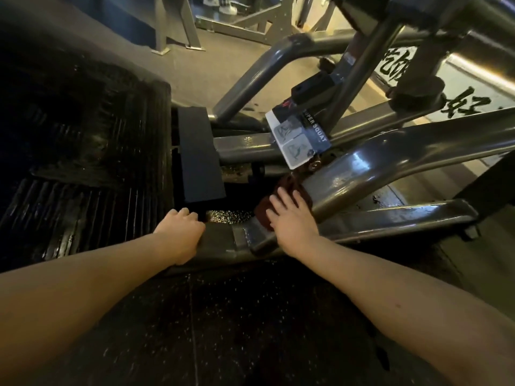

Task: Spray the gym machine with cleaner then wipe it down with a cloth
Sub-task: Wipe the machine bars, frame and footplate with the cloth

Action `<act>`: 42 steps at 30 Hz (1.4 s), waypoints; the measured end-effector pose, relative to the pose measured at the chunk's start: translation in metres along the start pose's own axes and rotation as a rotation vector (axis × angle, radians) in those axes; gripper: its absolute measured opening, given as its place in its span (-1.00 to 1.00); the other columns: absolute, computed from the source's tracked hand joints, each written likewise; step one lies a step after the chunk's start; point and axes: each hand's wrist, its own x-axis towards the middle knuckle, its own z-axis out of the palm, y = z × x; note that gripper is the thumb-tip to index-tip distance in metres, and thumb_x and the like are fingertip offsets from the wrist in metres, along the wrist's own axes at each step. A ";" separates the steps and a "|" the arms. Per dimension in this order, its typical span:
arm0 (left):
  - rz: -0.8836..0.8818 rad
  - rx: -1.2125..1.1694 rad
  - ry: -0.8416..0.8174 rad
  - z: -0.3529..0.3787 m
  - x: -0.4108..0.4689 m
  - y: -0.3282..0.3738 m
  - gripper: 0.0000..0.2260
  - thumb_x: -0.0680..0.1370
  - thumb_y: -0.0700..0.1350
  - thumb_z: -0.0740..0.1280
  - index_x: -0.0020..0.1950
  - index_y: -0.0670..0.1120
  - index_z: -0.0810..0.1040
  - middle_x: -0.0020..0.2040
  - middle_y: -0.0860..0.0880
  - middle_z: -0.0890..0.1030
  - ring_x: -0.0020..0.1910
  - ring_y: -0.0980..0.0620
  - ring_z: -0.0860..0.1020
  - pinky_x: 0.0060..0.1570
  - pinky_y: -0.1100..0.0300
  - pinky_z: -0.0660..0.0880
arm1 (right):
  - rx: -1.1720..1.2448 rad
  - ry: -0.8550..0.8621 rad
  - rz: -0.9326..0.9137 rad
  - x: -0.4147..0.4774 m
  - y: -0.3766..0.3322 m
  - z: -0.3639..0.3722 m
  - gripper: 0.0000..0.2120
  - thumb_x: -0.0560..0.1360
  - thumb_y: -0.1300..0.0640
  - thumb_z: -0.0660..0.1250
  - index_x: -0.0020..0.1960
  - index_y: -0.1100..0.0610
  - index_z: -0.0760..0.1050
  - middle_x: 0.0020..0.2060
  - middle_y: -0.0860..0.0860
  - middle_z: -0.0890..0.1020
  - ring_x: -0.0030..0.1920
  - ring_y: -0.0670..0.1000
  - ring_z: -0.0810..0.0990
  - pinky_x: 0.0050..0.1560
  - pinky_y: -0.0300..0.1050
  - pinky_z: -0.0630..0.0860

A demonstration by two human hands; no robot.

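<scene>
Head view: my right hand [289,222] presses flat on the cloth [291,184]; the tube [390,160] runs toward upper right, and my left hand [181,234] grips the base bar [220,243].

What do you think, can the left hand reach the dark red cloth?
Probably yes. The left hand grips the machine's bar close beside the cloth, and nothing stands between them. The right hand lies flat on the cloth, so only its edges are free to grab.
</scene>
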 end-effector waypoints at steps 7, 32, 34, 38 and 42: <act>-0.018 0.098 0.011 0.005 0.001 0.005 -0.59 0.61 0.05 0.36 0.45 0.03 0.48 0.40 -0.06 0.43 0.41 -0.11 0.36 0.45 -0.08 0.21 | 0.040 -0.045 -0.220 0.002 -0.057 0.038 -0.55 0.58 0.01 0.15 0.39 -0.01 0.58 0.48 -0.02 0.49 0.56 0.07 0.34 0.56 0.11 0.14; -0.075 0.087 0.070 0.010 -0.005 -0.006 -0.49 0.57 0.27 0.34 0.44 0.05 0.51 0.46 -0.04 0.40 0.51 -0.15 0.22 0.54 -0.20 0.08 | 0.795 0.301 0.091 0.000 -0.120 0.060 -0.66 0.69 0.14 0.24 0.43 0.19 0.52 0.42 0.11 0.54 0.51 0.06 0.42 0.55 -0.06 0.20; -0.083 0.095 0.055 0.006 -0.004 -0.004 -0.47 0.56 0.27 0.36 0.45 0.04 0.51 0.45 -0.04 0.40 0.51 -0.15 0.22 0.53 -0.19 0.08 | 0.808 0.265 0.085 0.019 -0.116 0.049 -0.63 0.73 0.12 0.16 0.48 0.18 0.46 0.47 0.09 0.49 0.55 0.05 0.35 0.56 -0.13 0.13; -0.093 0.097 0.051 0.003 -0.002 -0.002 -0.47 0.54 0.28 0.36 0.43 0.05 0.51 0.41 -0.02 0.42 0.49 -0.14 0.23 0.51 -0.18 0.09 | 0.868 0.159 0.135 0.044 -0.112 0.029 -0.61 0.75 0.13 0.09 0.55 0.09 0.38 0.52 0.01 0.42 0.57 0.01 0.25 0.54 -0.15 0.07; -0.064 0.064 0.092 0.008 -0.013 -0.005 -0.52 0.59 0.25 0.28 0.45 0.08 0.49 0.47 -0.01 0.40 0.52 -0.13 0.19 0.52 -0.19 0.06 | 1.084 0.282 0.296 0.010 -0.138 0.041 -0.61 0.74 0.06 0.12 0.54 0.03 0.40 0.54 -0.06 0.40 0.59 -0.07 0.24 0.57 -0.15 0.10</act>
